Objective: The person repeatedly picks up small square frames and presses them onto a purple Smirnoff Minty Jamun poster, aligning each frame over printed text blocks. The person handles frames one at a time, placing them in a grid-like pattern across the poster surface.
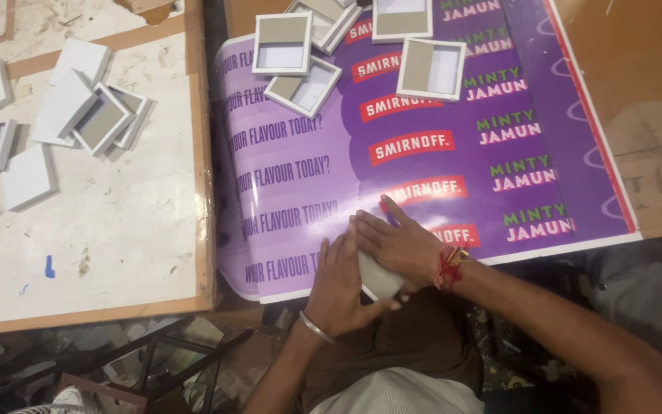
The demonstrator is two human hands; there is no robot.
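1. My left hand (340, 285) lies flat with fingers stretched forward, palm pressed down on a small grey-white box piece (379, 277) at the near edge of the purple printed sheet (423, 165). It clasps nothing; it is spread and pressing.
2. My right hand (398, 244) is laid over the same piece from the other side, fingers extended toward the left and crossing just above my left fingertips. It too is flat and pressing, not closed around anything.
3. Only a rounded corner of the box piece shows, between my two wrists, right at the sheet's near edge; the rest is hidden under my palms.
4. A metal bangle (316, 327) circles my left wrist and a red thread (449, 264) is tied around my right wrist.
5. The purple sheet covers the wooden table (637, 69) and curls over its left edge.
6. At the far end of the sheet lie several shallow white square trays with grey card bottoms (432, 69), some overlapping, well apart from my hands.
7. To the left stands a separate white-topped board with a wooden border (116, 222), carrying a scatter of more white box parts (78, 100), some stacked, some leaning.
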